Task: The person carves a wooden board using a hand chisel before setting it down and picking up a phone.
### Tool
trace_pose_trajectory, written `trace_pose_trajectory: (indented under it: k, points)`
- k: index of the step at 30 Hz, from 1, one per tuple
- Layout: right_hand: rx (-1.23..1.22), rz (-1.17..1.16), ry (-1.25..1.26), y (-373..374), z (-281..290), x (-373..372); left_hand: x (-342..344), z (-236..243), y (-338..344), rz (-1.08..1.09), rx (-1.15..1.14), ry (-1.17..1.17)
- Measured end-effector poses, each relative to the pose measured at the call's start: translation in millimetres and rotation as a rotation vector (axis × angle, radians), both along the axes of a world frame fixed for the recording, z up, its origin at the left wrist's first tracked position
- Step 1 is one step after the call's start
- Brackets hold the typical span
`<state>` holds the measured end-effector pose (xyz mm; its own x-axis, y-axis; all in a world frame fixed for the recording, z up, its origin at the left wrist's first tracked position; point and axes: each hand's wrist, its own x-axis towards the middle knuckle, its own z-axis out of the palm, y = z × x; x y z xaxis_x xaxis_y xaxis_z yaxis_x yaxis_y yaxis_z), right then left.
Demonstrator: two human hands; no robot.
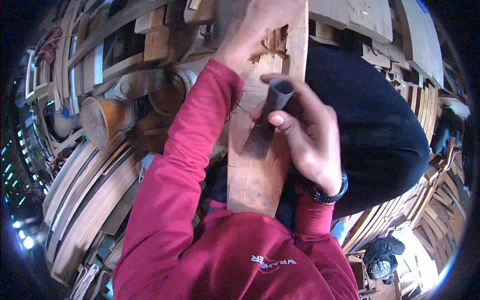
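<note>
A long, pale wooden beam (254, 187) runs away from my body toward the top of the view. A ragged, chipped-out hollow (275, 41) is cut into its far part. My right hand (312, 135), with a dark band at the wrist, is closed around a dark metal socket chisel (274, 102). The chisel's hollow round end faces up, and its wider blade slants toward me over the beam; I cannot tell whether it touches the wood. Stretched forward over the far end, beside the hollow, is my left hand (267, 17). Its fingers are hidden past the upper edge.
My bent leg (365, 125) in black trousers lies right of the beam. An orange cone-shaped machine part (97, 120) stands at the left. Stacked planks (85, 220) fill the left side, with more boards (355, 17) at upper right. Another person (381, 260) is at lower right.
</note>
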<state>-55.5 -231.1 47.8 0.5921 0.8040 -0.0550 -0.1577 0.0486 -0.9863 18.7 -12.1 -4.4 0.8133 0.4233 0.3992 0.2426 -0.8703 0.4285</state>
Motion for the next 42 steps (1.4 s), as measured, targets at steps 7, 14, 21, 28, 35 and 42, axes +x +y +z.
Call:
trace_pose_trajectory:
  k: [7, 14, 21, 28, 35, 42]
  points:
    - [-0.105, 0.214, -0.061, 2, -4, -7, -7, -2, -1, 0.039, 0.011, 0.027]
    - [-0.169, 0.202, -0.058, 2, 5, -2, -5, -10, 7, 0.014, 0.010, 0.063]
    - [-0.191, 0.243, -0.115, 7, -1, -6, -3, -18, 11, 0.028, 0.067, 0.033]
    - [-0.180, 0.331, -0.152, 3, -3, 2, -5, -8, 6, 0.005, -0.018, 0.037]
    - [-0.056, 0.050, 0.099, 7, -5, -5, -5, -5, 1, 0.028, 0.024, 0.046]
    - [-0.012, -0.025, 0.156, 9, -2, -2, -3, -6, 1, 0.016, 0.012, 0.002]
